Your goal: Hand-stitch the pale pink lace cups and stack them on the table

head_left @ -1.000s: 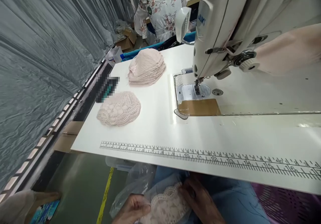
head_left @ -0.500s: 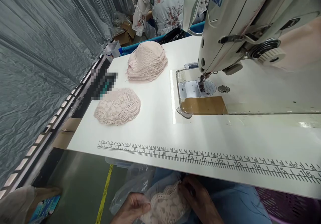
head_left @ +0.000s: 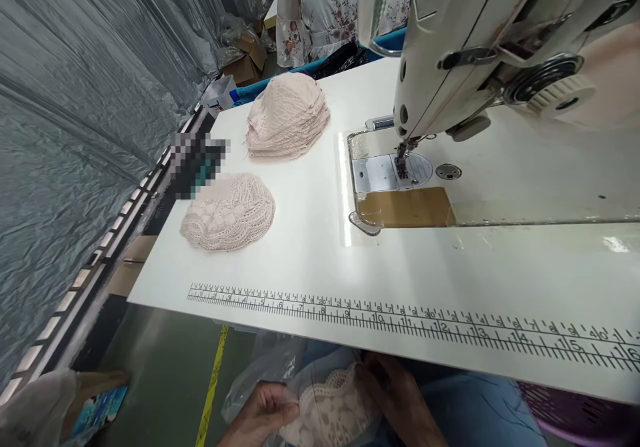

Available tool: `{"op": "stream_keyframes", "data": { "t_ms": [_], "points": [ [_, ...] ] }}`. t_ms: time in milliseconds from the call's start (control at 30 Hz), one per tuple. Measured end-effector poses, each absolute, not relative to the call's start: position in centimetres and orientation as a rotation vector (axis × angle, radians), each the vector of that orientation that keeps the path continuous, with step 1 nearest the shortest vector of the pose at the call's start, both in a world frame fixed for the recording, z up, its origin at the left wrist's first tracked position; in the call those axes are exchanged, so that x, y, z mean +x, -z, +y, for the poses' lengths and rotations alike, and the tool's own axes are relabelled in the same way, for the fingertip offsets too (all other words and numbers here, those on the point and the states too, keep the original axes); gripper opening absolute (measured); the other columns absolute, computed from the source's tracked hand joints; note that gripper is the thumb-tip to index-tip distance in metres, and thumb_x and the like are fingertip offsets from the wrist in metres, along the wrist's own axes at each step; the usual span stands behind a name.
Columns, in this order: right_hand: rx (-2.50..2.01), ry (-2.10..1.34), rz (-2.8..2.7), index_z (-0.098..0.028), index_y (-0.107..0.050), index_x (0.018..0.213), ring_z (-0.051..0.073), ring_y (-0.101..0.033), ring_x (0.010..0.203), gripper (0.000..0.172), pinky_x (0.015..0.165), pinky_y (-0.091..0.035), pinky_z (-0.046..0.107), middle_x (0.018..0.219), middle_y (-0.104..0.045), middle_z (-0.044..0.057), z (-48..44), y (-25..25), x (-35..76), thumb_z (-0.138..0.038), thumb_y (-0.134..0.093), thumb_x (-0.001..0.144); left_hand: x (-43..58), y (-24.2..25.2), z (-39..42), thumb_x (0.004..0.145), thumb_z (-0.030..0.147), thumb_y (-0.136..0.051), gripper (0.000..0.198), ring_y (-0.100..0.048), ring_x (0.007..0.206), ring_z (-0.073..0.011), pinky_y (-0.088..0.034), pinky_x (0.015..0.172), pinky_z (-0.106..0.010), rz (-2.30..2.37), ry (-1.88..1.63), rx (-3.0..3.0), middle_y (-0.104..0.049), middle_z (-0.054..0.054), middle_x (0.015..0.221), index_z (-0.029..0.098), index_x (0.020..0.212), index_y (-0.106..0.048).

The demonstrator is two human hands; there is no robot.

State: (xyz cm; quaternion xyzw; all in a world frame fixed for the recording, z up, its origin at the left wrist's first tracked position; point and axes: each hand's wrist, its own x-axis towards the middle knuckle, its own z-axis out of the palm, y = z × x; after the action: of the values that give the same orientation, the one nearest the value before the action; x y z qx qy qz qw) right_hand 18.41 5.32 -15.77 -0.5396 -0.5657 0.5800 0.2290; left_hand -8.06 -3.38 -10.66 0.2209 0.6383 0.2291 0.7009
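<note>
Gripping a lace piece [head_left: 334, 409] with both hands, below the worktop [head_left: 305, 253]

My left hand [head_left: 265, 412] pinches its left side, thumb against fingers; my right hand [head_left: 395, 397] holds its upper right. It is just off the front edge. Up top, a lace stack [head_left: 229, 213] lies near the left edge, a pale pink stack [head_left: 289, 117] toward the far left corner, the sewing machine [head_left: 465, 33] to their right.
</note>
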Motion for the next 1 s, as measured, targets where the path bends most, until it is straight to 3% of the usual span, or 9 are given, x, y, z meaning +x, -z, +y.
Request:
{"op": "stream_keyframes", "data": {
  "t_ms": [200, 367, 567, 733, 867, 1000],
  "points": [
    [-1.501, -1.685, -1.440, -0.025, -0.060, 0.074, 0.024, -0.062, 0.069, 0.020, 0.072, -0.049, 0.036, 0.071, -0.065, 0.002, 5.5, 16.1, 18.3, -0.045, -0.060, 0.077, -7.9, 10.7, -3.2, 0.060, 0.070, -0.077, 0.056, -0.046, 0.062, -0.0137, -0.034, 0.063, -0.027, 1.409, -0.513, 0.501, -0.047, 0.001, 0.061, 0.015, 0.066, -0.068],
    [-1.462, -1.833, -1.296, -0.025, -0.058, 0.085, 0.024, -0.062, 0.076, 0.024, 0.074, -0.048, 0.036, 0.078, -0.063, 0.002, 6.1, 15.0, 18.0, -0.045, -0.064, 0.073, -7.7, 9.9, -2.9, 0.065, 0.066, -0.077, 0.052, -0.048, 0.063, -0.0136, -0.034, 0.063, -0.027, 1.389, -0.540, 0.543, -0.051, -0.001, 0.061, 0.014, 0.067, -0.070],
    [-1.179, -2.177, -1.182, -0.023, -0.052, 0.064, 0.014, -0.041, 0.057, 0.039, 0.056, -0.035, 0.027, 0.059, -0.039, -0.007, 7.5, 11.8, 19.0, -0.056, -0.071, 0.068, -8.1, 7.8, -2.6, 0.066, 0.061, -0.079, 0.048, -0.047, 0.061, -0.0130, -0.033, 0.061, -0.025, 1.340, -0.539, 0.644, -0.053, -0.001, 0.060, 0.013, 0.071, -0.074],
    [-1.006, -2.310, -1.127, -0.021, -0.055, 0.068, 0.017, -0.048, 0.076, 0.043, 0.068, -0.038, 0.028, 0.078, -0.052, -0.001, 8.6, 9.2, 21.1, -0.058, -0.077, 0.067, -9.1, 6.4, -3.6, 0.064, 0.060, -0.081, 0.045, -0.049, 0.061, -0.0126, -0.036, 0.060, -0.023, 1.365, -0.491, 0.734, -0.059, -0.001, 0.067, 0.017, 0.075, -0.074],
    [-0.900, -2.368, -1.077, -0.023, -0.049, 0.074, 0.015, -0.045, 0.068, 0.042, 0.066, -0.036, 0.026, 0.069, -0.046, -0.005, 8.7, 7.7, 21.7, -0.059, -0.070, 0.078, -9.7, 5.9, -4.4, 0.065, 0.062, -0.079, 0.046, -0.055, 0.074, -0.0151, -0.040, 0.065, -0.021, 1.470, -0.437, 0.918, -0.066, -0.003, 0.086, 0.021, 0.086, -0.075],
    [-0.777, -2.369, -1.067, -0.023, -0.053, 0.082, 0.015, -0.052, 0.072, 0.038, 0.070, -0.038, 0.027, 0.073, -0.054, -0.004, 8.3, 6.9, 21.8, -0.059, -0.065, 0.084, -9.2, 5.1, -3.7, 0.070, 0.066, -0.073, 0.049, -0.056, 0.071, -0.0153, -0.040, 0.063, -0.022, 1.388, -0.353, 0.993, -0.064, -0.004, 0.074, 0.017, 0.078, -0.074]
  ]
}}
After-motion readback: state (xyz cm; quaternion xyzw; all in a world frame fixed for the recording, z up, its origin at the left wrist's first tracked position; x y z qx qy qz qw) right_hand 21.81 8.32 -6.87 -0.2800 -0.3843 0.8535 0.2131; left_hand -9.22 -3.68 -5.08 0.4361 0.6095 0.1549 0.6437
